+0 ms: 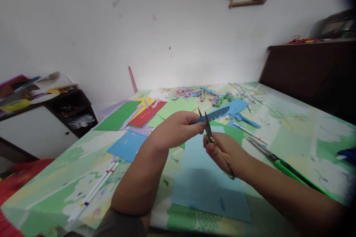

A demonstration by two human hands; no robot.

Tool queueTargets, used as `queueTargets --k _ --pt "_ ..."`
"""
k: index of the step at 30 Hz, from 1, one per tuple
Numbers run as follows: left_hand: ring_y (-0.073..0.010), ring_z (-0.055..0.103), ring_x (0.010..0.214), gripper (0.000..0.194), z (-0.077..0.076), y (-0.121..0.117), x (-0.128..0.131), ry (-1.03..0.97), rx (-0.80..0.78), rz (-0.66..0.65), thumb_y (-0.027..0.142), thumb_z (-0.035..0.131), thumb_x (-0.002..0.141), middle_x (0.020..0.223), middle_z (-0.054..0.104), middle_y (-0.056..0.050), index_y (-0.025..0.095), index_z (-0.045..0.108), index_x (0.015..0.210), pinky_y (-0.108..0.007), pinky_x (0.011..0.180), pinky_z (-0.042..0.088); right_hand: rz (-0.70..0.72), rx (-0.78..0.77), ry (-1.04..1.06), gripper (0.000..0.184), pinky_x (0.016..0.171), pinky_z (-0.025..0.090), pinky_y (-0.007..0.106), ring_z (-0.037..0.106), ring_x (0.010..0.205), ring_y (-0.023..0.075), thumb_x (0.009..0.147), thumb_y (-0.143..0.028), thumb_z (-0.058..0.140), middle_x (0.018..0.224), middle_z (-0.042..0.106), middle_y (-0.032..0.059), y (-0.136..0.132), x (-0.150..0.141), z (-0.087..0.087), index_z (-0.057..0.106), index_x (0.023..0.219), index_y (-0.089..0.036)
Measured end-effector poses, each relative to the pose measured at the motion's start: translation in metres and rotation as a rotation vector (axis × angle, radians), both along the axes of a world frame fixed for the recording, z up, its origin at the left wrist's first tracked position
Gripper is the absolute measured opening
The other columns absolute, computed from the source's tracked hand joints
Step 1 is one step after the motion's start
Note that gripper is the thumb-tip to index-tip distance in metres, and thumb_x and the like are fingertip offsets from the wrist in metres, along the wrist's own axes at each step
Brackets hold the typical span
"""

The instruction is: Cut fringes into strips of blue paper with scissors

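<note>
My left hand is closed on one end of a blue paper strip with a fringed upper edge, held above the table. My right hand grips a pair of small brass-coloured scissors. Their blades point upward and meet the strip just to the right of my left fingers. Under both hands a light blue sheet lies flat on the green patterned tablecloth.
Large green-handled scissors lie to the right. Several white pens rest at the left front. Green, red and blue sheets cover the left middle. Paper scraps and curled strips lie at the back. A dark cabinet stands right.
</note>
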State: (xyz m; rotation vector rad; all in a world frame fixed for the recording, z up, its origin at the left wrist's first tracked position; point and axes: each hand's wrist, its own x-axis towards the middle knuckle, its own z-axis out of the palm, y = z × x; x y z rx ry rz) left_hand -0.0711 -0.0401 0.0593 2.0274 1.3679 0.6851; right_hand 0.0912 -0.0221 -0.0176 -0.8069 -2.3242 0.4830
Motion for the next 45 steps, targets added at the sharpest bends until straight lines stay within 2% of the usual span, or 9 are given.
queueTargets --k 8,17,24,27,33,38,45 --pt "-0.0066 0.036 0.051 0.015 0.003 -0.004 0.004 -0.075 -0.095 0.034 0.025 0.048 0.072 0.053 0.041 0.006 0.016 0.052 0.061 -0.020 0.048 0.029 -0.051 0.005 -0.024 0.060 0.045 0.024 0.027 0.036 0.048 0.0132 0.078 -0.070 0.004 0.053 0.043 0.0008 0.000 -0.002 -0.002 0.034 0.061 -0.021" --pt "-0.0047 0.030 0.043 0.016 0.001 -0.002 0.003 -0.209 -0.110 0.040 0.024 0.051 0.071 0.044 0.035 0.008 0.016 0.052 0.058 -0.020 0.043 0.024 -0.084 0.020 -0.008 0.062 0.045 0.024 0.026 0.037 0.048 0.0128 0.076 -0.073 0.006 0.052 0.042 -0.0001 0.001 -0.001 -0.003 0.034 0.059 -0.021" --pt "-0.0056 0.039 0.040 0.023 -0.006 0.002 0.004 -0.376 -0.150 -0.057 0.032 0.046 0.078 0.046 0.044 0.006 0.016 0.051 0.063 -0.019 0.041 0.030 -0.089 0.028 0.036 0.059 0.046 0.025 0.025 0.037 0.048 0.0117 0.079 -0.069 0.007 0.052 0.040 -0.0013 0.006 0.000 -0.004 0.035 0.061 -0.021" --pt "-0.0054 0.040 0.041 0.025 -0.005 0.000 0.007 -0.342 -0.107 -0.056 0.029 0.045 0.079 0.046 0.043 0.006 0.016 0.045 0.058 -0.019 0.042 0.030 -0.095 0.030 0.045 0.058 0.045 0.025 0.025 0.037 0.048 0.0118 0.080 -0.069 0.009 0.053 0.041 -0.0012 0.006 0.001 -0.005 0.036 0.061 -0.021" --pt "-0.0055 0.032 0.043 0.025 -0.002 -0.006 0.013 -0.179 0.010 0.094 0.026 0.041 0.078 0.047 0.037 0.007 0.017 0.039 0.055 -0.019 0.042 0.026 -0.048 0.026 0.041 0.060 0.046 0.026 0.026 0.037 0.049 0.0127 0.077 -0.072 0.007 0.054 0.042 -0.0003 0.003 0.001 -0.003 0.035 0.062 -0.021" --pt "-0.0068 0.032 0.049 0.019 -0.003 -0.006 0.012 -0.073 0.113 0.092 0.024 0.040 0.075 0.052 0.033 0.006 0.017 0.042 0.057 -0.020 0.046 0.025 -0.039 0.005 0.040 0.062 0.047 0.026 0.027 0.037 0.050 0.0130 0.076 -0.072 0.004 0.055 0.042 0.0001 -0.001 0.001 -0.001 0.035 0.061 -0.021" --pt "-0.0080 0.035 0.051 0.019 -0.004 -0.006 0.013 -0.028 0.165 0.090 0.024 0.040 0.075 0.054 0.035 0.005 0.017 0.045 0.058 -0.021 0.049 0.027 -0.026 -0.024 0.045 0.065 0.048 0.027 0.027 0.037 0.050 0.0124 0.075 -0.074 0.002 0.054 0.041 -0.0006 -0.003 0.001 -0.001 0.036 0.060 -0.020"
